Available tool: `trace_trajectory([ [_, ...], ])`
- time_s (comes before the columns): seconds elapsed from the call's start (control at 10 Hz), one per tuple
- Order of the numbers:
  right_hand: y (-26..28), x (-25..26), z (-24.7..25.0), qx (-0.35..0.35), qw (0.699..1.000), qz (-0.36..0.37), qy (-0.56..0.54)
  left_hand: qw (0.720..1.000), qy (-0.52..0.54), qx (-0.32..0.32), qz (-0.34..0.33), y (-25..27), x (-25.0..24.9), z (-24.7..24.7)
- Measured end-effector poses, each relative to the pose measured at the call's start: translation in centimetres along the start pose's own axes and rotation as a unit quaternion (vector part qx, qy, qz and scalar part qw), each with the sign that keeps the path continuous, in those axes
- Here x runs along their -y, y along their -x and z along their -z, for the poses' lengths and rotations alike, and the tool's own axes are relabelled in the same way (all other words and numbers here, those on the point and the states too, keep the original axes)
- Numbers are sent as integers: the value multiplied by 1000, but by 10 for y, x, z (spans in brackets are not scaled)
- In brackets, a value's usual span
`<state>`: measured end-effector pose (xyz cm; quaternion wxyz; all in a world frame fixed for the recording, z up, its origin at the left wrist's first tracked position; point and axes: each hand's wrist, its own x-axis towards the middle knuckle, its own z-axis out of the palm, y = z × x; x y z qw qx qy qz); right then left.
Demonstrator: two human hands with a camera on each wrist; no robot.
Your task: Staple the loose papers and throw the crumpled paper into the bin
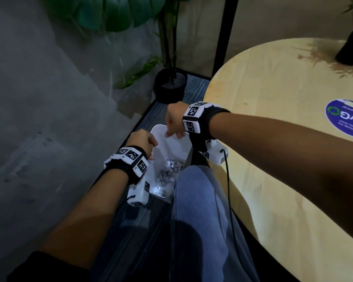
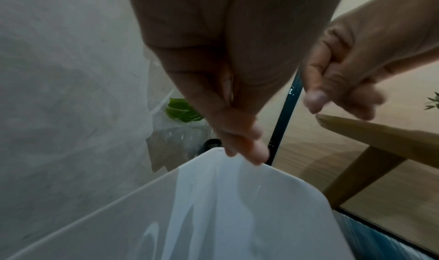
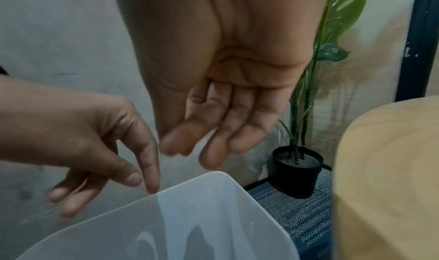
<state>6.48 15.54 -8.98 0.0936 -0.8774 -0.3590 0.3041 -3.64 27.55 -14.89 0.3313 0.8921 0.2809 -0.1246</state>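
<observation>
A white plastic bin [image 1: 160,132] stands on the floor between the grey wall and my knee. Crumpled paper [image 1: 170,166] lies at its bottom. Both hands hover over the bin's mouth and hold nothing. My left hand [image 1: 151,148] hangs over the near-left rim, its fingers [image 2: 247,147] pointing down at the bin's edge [image 2: 237,198]. My right hand [image 1: 174,134] is above the far rim, palm open, with relaxed fingers [image 3: 213,132] above the bin [image 3: 213,217]. The left hand [image 3: 106,151] shows there too, fingers loose. No loose papers or stapler are in view.
A round wooden table [image 1: 273,149] with a blue sticker [image 1: 344,119] fills the right side. A potted plant [image 1: 170,84] and a black post [image 1: 224,37] stand behind the bin. A grey wall is on the left. My jeans-clad leg [image 1: 198,200] sits beside the bin.
</observation>
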Motion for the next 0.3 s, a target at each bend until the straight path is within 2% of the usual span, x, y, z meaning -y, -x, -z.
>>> trace_trajectory([
  [0.1,5,1,1,1,1000,11,-15,999,-32,17,1,6,-10,6],
  [0.2,14,-3,5,0,999,15,-38,998,-54,-1,-21,9,-17,9],
  [0.3,33,-13,10,-76,997,12,-25,996,-30,-43,-70,17,-29,15],
])
